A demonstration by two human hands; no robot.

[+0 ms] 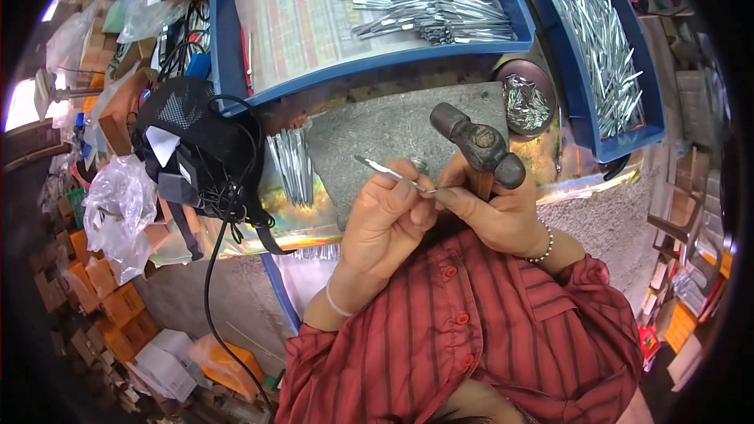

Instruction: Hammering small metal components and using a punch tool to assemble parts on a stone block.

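My left hand (390, 224) is closed in a pinch on a slim silver metal piece (380, 167), which points up to the left with a darker tip. My right hand (503, 216) is closed around the wooden handle of a ball-peen hammer (481, 140), its dark head standing above the fingers. The right thumb and forefinger also pinch close to the near end of the metal piece, where something thin and small shows; its kind cannot be made out. Both hands meet in front of a grey flat slab (369, 122).
A bundle of slim metal pieces (290, 166) lies left of the slab. Blue trays, one wide (377, 60) and one narrow (640, 141), hold many more. A round dish (543, 82) contains small metal bits. A black bag (196, 129) with cables sits at left.
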